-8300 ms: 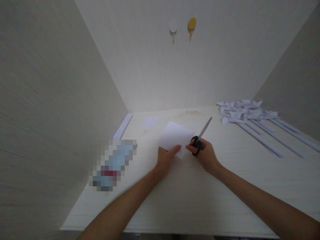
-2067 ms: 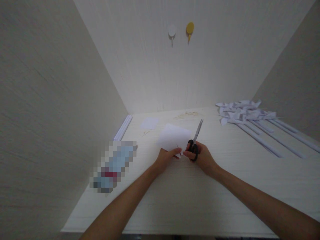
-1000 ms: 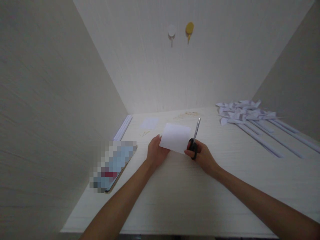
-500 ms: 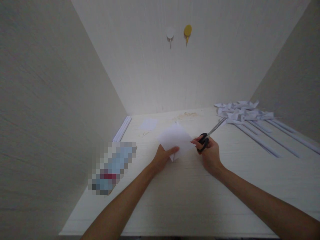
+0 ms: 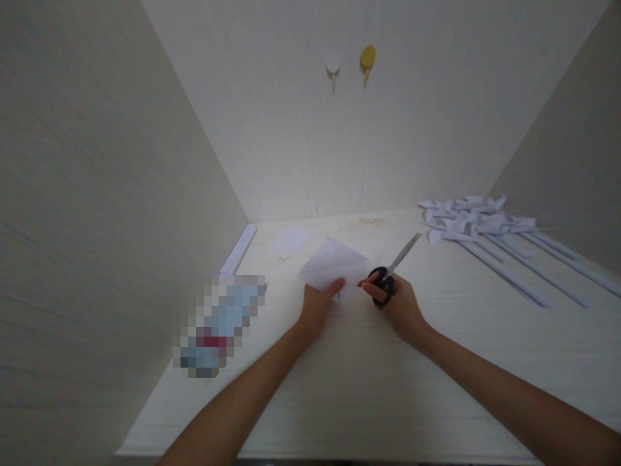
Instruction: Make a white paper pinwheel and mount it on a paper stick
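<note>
In the middle of the head view, a white sheet of paper (image 5: 334,259) is held above the table, one corner pointing to the back wall. My left hand (image 5: 317,305) grips its near edge, thumb on top and fingers underneath. A pair of scissors (image 5: 383,285) with black handles sits in my right hand (image 5: 402,307), just right of the paper. Its blades look closed and point away to the back right. My right fingertips are close to the paper's right corner; whether they touch it I cannot tell.
Several folded paper pinwheels (image 5: 466,220) with long paper sticks (image 5: 504,272) lie at the right. At the left are a bundle of white paper sticks (image 5: 239,249) and a blurred-out item (image 5: 223,330). A small paper square (image 5: 290,240) and some thin light-brown bits (image 5: 363,224) lie behind.
The paper has turned a little and shifted left. My right hand has moved left and slightly nearer me with the scissors, still holding them.
</note>
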The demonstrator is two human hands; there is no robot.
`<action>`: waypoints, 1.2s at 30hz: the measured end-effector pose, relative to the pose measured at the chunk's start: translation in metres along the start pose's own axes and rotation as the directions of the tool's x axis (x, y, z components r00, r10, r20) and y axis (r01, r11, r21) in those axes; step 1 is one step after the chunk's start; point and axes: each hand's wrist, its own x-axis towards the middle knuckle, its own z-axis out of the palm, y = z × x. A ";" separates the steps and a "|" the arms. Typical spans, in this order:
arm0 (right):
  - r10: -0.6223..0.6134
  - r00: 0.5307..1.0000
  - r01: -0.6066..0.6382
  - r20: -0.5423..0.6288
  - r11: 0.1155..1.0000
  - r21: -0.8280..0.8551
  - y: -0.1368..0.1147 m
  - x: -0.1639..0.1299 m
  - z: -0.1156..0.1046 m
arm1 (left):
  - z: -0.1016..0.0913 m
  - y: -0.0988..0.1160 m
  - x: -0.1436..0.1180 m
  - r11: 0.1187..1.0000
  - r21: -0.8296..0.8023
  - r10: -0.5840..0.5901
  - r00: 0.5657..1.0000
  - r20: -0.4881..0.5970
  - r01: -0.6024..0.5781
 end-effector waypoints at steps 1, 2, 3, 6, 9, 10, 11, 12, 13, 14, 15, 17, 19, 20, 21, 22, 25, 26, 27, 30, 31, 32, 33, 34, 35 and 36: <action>0.000 1.000 0.000 0.018 1.000 -0.008 -0.001 0.000 0.000 | 0.000 0.000 0.000 1.000 -0.001 -0.002 1.000 -0.025 0.002; -0.005 0.999 0.006 0.035 1.000 -0.019 -0.001 0.000 0.000 | 0.000 0.001 0.000 1.000 0.000 -0.006 0.999 -0.040 0.006; -0.017 0.999 0.019 0.047 0.999 -0.035 -0.001 0.000 0.000 | 0.001 0.001 0.000 1.000 0.006 -0.011 0.999 -0.045 0.011; -0.076 0.997 0.079 0.034 0.992 -0.096 0.001 0.000 -0.001 | 0.001 0.004 -0.001 0.999 0.037 -0.019 1.000 0.000 0.019; -0.120 0.992 0.116 -0.025 0.986 -0.116 0.002 0.002 -0.002 | 0.002 0.006 -0.003 0.998 0.053 -0.031 0.998 0.055 0.028; -0.127 0.991 0.122 -0.042 0.987 -0.107 0.002 0.002 -0.002 | 0.002 0.007 -0.004 0.998 0.060 -0.038 0.997 0.065 0.034; -0.132 0.990 0.127 -0.056 0.988 -0.094 0.002 0.003 -0.002 | 0.003 0.008 -0.005 0.997 0.067 -0.043 0.996 0.072 0.038; -0.135 0.988 0.130 -0.068 0.988 -0.080 0.002 0.003 -0.002 | 0.003 0.008 -0.005 0.996 0.076 -0.044 0.996 0.075 0.038; -0.137 0.988 0.131 -0.076 0.989 -0.068 0.002 0.003 -0.002 | 0.004 0.009 -0.005 0.996 0.087 -0.042 0.996 0.076 0.035; -0.134 0.988 0.129 -0.081 0.990 -0.060 0.002 0.003 -0.002 | 0.004 0.010 -0.005 0.995 0.097 -0.035 0.997 0.072 0.028; -0.126 0.989 0.121 -0.079 0.991 -0.056 0.002 0.003 -0.002 | 0.004 0.010 -0.005 0.994 0.107 -0.027 0.998 0.063 0.020; -0.097 0.994 0.094 -0.044 0.994 -0.061 0.002 0.003 -0.002 | 0.003 0.009 -0.003 0.992 0.127 -0.022 0.999 0.031 0.018; -0.066 0.997 0.070 0.041 0.994 -0.079 0.003 0.002 -0.001 | 0.001 0.006 -0.001 0.992 0.124 -0.029 1.000 -0.001 0.029; -0.054 0.994 0.063 0.090 0.994 -0.094 0.003 0.002 0.000 | 0.000 0.003 0.001 0.993 0.112 -0.033 0.999 -0.006 0.034; -0.046 0.990 0.061 0.136 0.992 -0.111 0.003 0.001 0.000 | -0.001 0.001 0.002 0.995 0.094 -0.031 1.000 -0.001 0.031; -0.039 0.984 0.062 0.173 0.990 -0.130 0.003 0.000 0.001 | -0.002 -0.001 0.002 0.996 0.082 -0.028 1.000 0.006 0.028; -0.033 0.975 0.073 0.220 0.981 -0.178 0.002 -0.002 0.003 | -0.003 -0.004 0.003 0.997 0.080 -0.021 1.000 0.009 0.020; -0.032 0.974 0.075 0.225 0.980 -0.185 0.002 -0.003 0.004 | -0.003 -0.004 0.002 0.996 0.083 -0.021 1.000 0.005 0.021; -0.029 0.973 0.074 0.228 0.979 -0.190 0.002 -0.003 0.005 | -0.002 -0.003 0.002 0.996 0.087 -0.021 1.000 0.000 0.021; -0.022 0.974 0.067 0.225 0.979 -0.194 0.001 -0.004 0.006 | 0.001 0.000 0.000 0.994 0.103 -0.029 0.999 -0.022 0.031; -0.025 0.975 0.069 0.222 0.978 -0.195 0.001 -0.004 0.006 | 0.001 0.001 0.000 0.993 0.112 -0.029 0.999 -0.032 0.033; -0.029 0.975 0.074 0.221 0.978 -0.195 0.001 -0.004 0.006 | 0.002 0.002 0.000 0.992 0.123 -0.031 0.999 -0.037 0.036; -0.035 0.975 0.079 0.221 0.978 -0.194 0.001 -0.004 0.006 | 0.002 0.002 -0.001 0.990 0.134 -0.035 0.999 -0.042 0.040; -0.041 0.975 0.084 0.220 0.978 -0.191 0.002 -0.004 0.006 | 0.003 0.003 -0.001 0.989 0.142 -0.038 0.998 -0.049 0.045; -0.045 0.975 0.087 0.217 0.978 -0.188 0.002 -0.004 0.006 | 0.003 0.004 -0.001 0.988 0.148 -0.039 0.998 -0.053 0.047; -0.048 0.976 0.088 0.213 0.979 -0.185 0.002 -0.004 0.006 | 0.003 0.004 -0.001 0.987 0.153 -0.041 0.998 -0.055 0.049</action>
